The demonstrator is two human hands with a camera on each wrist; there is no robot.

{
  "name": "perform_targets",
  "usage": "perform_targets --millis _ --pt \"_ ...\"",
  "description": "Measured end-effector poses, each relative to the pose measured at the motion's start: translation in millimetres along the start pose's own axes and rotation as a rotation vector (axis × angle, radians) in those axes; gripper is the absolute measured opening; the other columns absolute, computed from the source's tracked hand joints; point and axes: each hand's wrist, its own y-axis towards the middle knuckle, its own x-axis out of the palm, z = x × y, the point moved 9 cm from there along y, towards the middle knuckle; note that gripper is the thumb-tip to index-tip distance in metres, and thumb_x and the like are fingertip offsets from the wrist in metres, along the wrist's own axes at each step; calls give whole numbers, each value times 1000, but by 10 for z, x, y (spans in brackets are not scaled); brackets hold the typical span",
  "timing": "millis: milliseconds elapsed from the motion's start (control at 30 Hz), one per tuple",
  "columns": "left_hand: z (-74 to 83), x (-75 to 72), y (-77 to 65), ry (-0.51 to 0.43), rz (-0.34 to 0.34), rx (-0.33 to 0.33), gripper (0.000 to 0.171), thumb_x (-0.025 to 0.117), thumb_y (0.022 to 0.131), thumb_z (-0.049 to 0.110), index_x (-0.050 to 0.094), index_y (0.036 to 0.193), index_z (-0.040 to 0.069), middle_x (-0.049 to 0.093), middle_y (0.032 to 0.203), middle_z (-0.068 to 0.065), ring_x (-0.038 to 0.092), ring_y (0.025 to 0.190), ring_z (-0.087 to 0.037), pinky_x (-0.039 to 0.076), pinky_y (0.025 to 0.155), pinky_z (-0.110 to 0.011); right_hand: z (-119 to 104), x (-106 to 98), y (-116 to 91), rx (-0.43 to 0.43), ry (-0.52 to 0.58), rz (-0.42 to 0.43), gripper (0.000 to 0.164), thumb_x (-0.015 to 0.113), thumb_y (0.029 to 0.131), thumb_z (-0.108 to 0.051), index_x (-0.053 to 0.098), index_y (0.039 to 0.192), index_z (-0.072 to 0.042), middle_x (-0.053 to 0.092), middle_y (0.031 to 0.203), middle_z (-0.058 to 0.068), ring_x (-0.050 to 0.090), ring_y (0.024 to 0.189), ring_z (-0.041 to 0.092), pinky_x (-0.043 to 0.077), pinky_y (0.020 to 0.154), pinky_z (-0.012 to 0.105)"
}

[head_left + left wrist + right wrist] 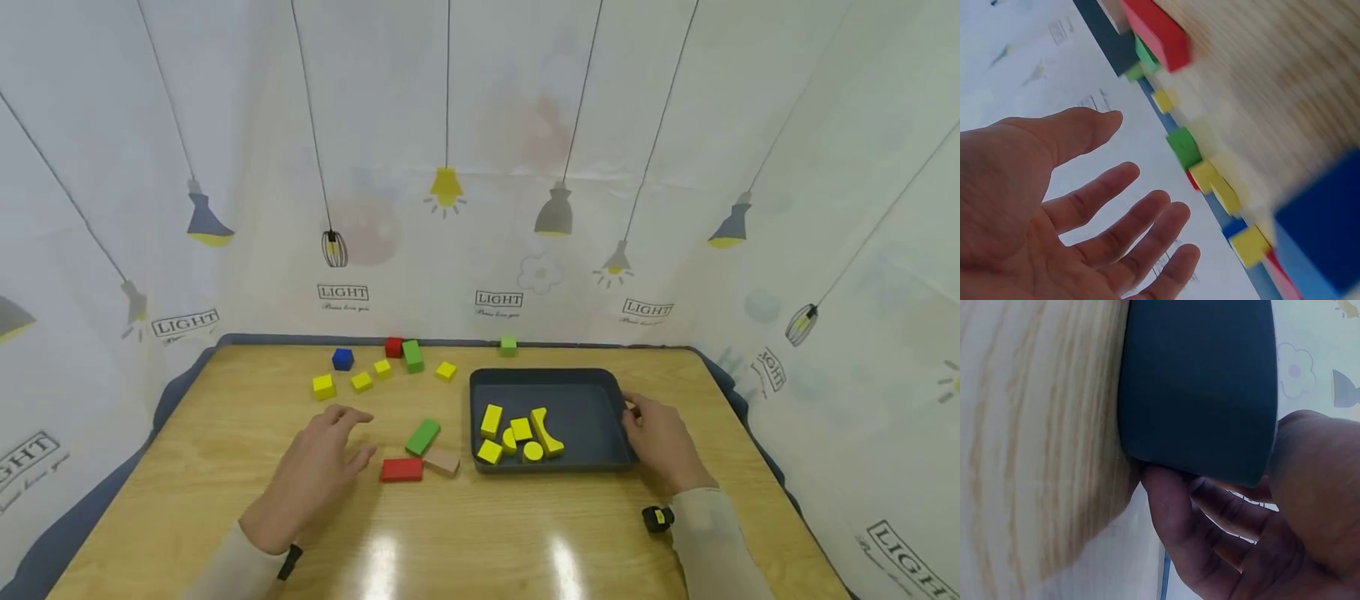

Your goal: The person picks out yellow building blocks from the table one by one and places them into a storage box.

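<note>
At the right end of a dark grey tray [588,417], my right hand [663,437] grips the rim. The right wrist view shows its fingers [1175,512] curled against the tray's end wall. Several yellow blocks [521,429] lie in the tray's left half, among them an arch-shaped one [545,433]. My left hand [315,458] is over the table, fingers spread and holding nothing. To its right lie a red block [402,470], a green block [423,437] and a plain wooden block [442,462]. A blue block [1325,225] looms close in the left wrist view.
Farther back on the table stand several yellow blocks [324,387], a small blue cube [342,359], a red cube [393,347] and a green block [413,356]. A light green cube [508,346] sits at the back edge behind the tray. A printed cloth [450,275] surrounds the table.
</note>
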Motion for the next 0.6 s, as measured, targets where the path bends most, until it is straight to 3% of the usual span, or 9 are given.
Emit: perform_targets --millis 133,333,600 --pt "-281 -109 -20 23 16 -27 50 90 104 22 74 148 2 70 148 -33 76 122 -48 66 99 -70 13 3 18 -16 -13 14 45 58 118 -10 63 160 7 84 115 25 62 65 16 50 59 32" --pt "-576 -221 189 38 -7 -64 62 86 107 24 63 157 -5 58 156 -43 68 130 -62 63 103 -77 16 -24 59 -12 -18 37 45 58 118 -10 65 159 6 84 115 25 63 66 16 50 60 33" --pt "-870 -38 384 -57 -169 -138 75 75 114 29 43 175 -1 35 177 -41 49 153 -68 53 119 -82 -20 9 23 19 -28 4 45 60 118 -10 64 160 6 84 116 24 64 69 17 50 61 33"
